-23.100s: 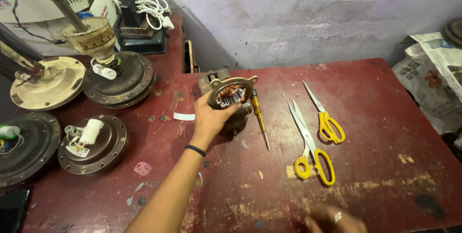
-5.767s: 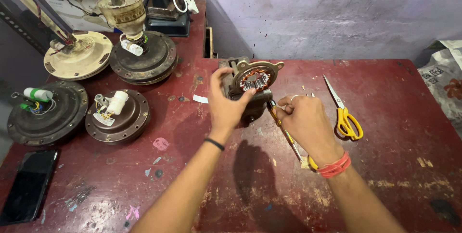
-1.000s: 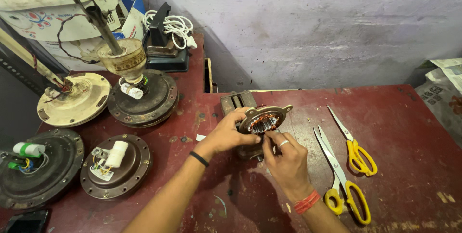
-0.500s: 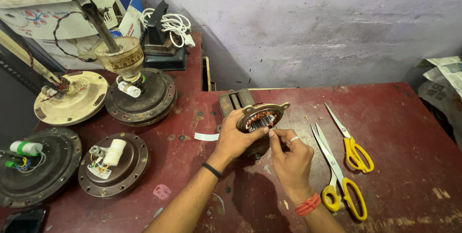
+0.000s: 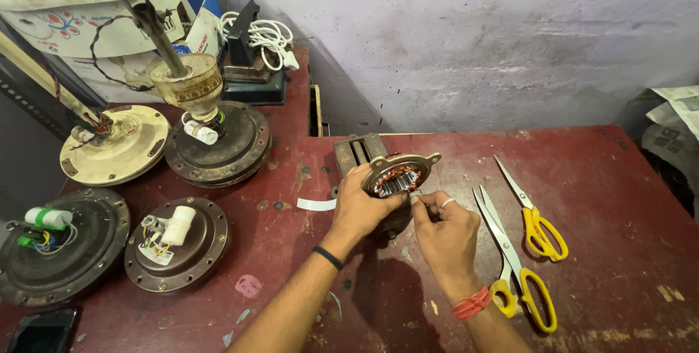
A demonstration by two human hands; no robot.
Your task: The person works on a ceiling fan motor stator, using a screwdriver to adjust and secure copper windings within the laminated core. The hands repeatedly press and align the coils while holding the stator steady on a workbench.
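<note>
Small motor stator [image 5: 399, 178], round bronze-coloured housing with lugs, copper windings and steel laminations showing, tilted above the red counter [image 5: 597, 178]; left hand [image 5: 364, 207] clamped round its body, right hand [image 5: 444, 225] fingertips pinched at its rim.

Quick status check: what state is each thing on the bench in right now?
Motor stator: tilted up, held by left hand.
Right hand: fingertips pinched at stator rim.
Large scissors: lying closed.
Small scissors: lying closed.
Fan motor with white capacitor: flat, wires exposed.
</note>
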